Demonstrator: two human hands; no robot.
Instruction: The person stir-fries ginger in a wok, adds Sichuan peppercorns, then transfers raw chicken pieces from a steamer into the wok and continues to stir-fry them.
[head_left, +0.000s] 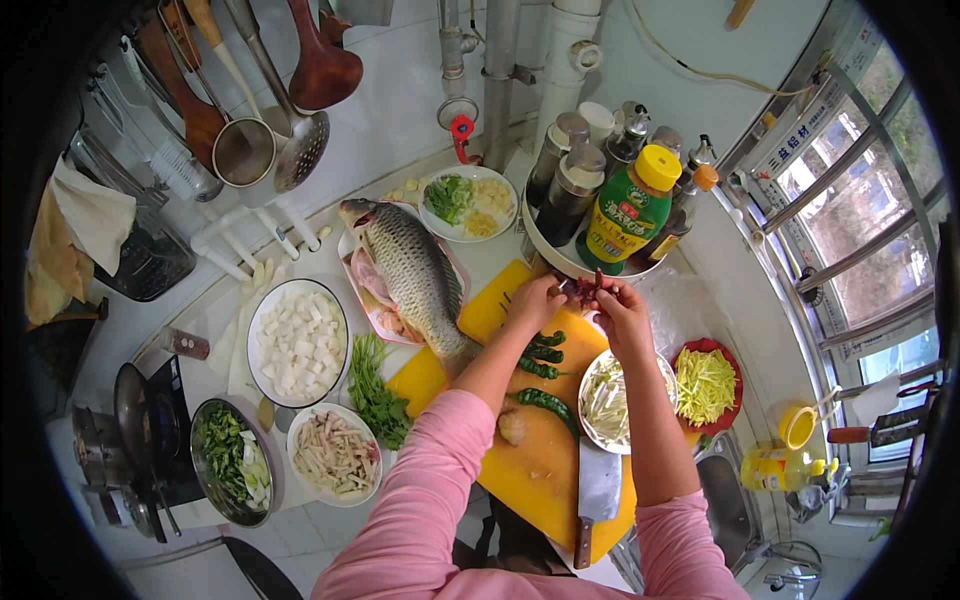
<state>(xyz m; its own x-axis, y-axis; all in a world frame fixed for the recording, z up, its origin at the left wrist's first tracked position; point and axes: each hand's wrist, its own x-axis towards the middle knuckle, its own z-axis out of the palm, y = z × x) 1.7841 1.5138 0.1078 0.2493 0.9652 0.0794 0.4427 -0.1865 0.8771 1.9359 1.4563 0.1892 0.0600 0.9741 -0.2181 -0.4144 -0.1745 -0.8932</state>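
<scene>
Both hands meet at the far end of the yellow cutting board (517, 480), just in front of the seasoning tray. Between my left hand (536, 304) and my right hand (624, 315) are dark red pieces that look like dried chillies (581, 289); the fingers of each pinch them. Several green peppers (547, 354) lie on the board below my hands, with one longer green pepper (547, 405) nearer me. A piece of ginger root (513, 426) rests beside it. The cleaver (599, 480) lies flat at the board's right side, its wooden handle towards me.
Under my right forearm stands a bowl of pale shreds (607, 397), with yellow-green shreds on a red plate (705, 386) beyond. A whole fish (409, 262), cilantro (375, 390) and bowls of white cubes (300, 349) lie left. Bottles (630, 210) crowd the round tray; the sink (727, 495) is right.
</scene>
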